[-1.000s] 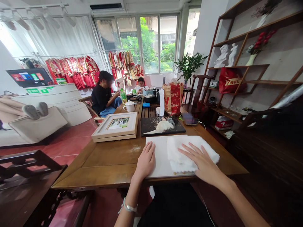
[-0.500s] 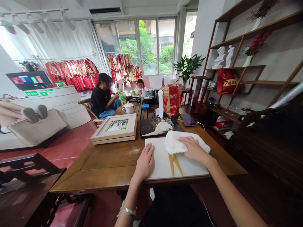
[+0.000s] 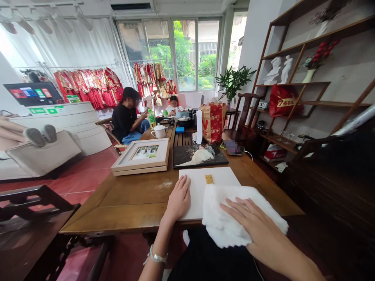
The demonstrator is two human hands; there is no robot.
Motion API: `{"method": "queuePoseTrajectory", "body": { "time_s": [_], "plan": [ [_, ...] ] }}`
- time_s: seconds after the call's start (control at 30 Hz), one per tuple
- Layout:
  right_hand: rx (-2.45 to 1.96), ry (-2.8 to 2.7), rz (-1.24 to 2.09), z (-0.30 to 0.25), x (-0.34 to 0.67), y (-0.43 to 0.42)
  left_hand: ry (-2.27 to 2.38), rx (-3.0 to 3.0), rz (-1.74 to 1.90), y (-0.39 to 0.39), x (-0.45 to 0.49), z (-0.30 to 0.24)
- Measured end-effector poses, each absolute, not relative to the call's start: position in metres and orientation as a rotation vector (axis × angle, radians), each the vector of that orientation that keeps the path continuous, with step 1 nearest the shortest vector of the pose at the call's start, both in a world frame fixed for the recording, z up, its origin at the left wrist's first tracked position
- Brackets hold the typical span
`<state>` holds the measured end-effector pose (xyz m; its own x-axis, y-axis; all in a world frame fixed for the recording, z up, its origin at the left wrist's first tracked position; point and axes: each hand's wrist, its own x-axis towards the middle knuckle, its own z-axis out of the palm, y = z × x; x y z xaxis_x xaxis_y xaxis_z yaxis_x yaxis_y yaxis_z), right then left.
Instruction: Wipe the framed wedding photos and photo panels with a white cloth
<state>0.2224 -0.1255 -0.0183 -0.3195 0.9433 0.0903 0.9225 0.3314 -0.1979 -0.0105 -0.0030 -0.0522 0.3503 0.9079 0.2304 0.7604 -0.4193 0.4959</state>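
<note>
The white cloth (image 3: 215, 205) lies on the near end of a white board (image 3: 197, 187), at about 5 o'clock on the board. Part of the cloth hangs over the near edge of the table (image 3: 131, 199). The right hand (image 3: 253, 226) lies on top of the cloth. It is open and flat, with the fingers spread and pointing to 10 o'clock.

The left hand (image 3: 178, 199) is at 9 o'clock from the cloth. It is open and flat too, and it rests on the left edge of the board. There is a silver bracelet (image 3: 156, 256) on that wrist.

A small yellow piece (image 3: 209, 179) shows on the board at 12 o'clock from the cloth, just past its far edge.

Past the board, at 12 o'clock, lies a dark picture (image 3: 199, 156). At 10 o'clock from the board is a stack of picture frames (image 3: 143, 156). At 1 o'clock lies a phone (image 3: 234, 148). Farther down the table stand a red bag (image 3: 213, 121) and a white teapot (image 3: 159, 132).

A person in a black shirt (image 3: 124, 119) sits at the far left side of the table, at 11 o'clock. Red clothes (image 3: 84, 88) hang on a rack behind. A green plant (image 3: 233, 80) stands by the window at 1 o'clock, and a wooden shelf (image 3: 293, 84) fills the wall at 2 o'clock.
</note>
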Motion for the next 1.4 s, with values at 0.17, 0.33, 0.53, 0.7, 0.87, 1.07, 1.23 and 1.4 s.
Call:
{"method": "queuePoseTrajectory", "body": {
  "time_s": [0.17,0.33,0.53,0.7,0.87,1.07,1.23,1.4],
  "plan": [
    [-1.766,-2.275,0.221,-0.012,0.236,-0.081,1.471,2.328,0.719,-0.002,-0.012,-0.055],
    [-1.915,-2.126,0.216,-0.019,0.206,-0.012,1.457,2.330,0.742,0.000,-0.013,-0.059],
    [-1.683,-2.088,0.411,-0.026,0.181,-0.023,1.436,2.332,0.737,0.000,-0.014,-0.059],
    [-1.422,-1.927,0.712,-0.029,0.199,-0.090,1.442,2.330,0.714,-0.001,-0.014,-0.057],
    [-1.585,-1.451,0.920,-0.045,0.235,-0.100,1.453,2.325,0.746,0.000,-0.013,-0.058],
    [-1.538,-1.395,0.804,-0.032,0.233,-0.021,1.475,2.320,0.730,-0.001,-0.013,-0.057],
    [-1.538,-1.621,0.705,-0.019,0.200,0.020,1.467,2.315,0.747,-0.001,-0.013,-0.057],
    [-1.583,-2.072,0.330,-0.029,0.175,-0.026,1.434,2.323,0.766,0.000,-0.014,-0.058]
  ]
}}
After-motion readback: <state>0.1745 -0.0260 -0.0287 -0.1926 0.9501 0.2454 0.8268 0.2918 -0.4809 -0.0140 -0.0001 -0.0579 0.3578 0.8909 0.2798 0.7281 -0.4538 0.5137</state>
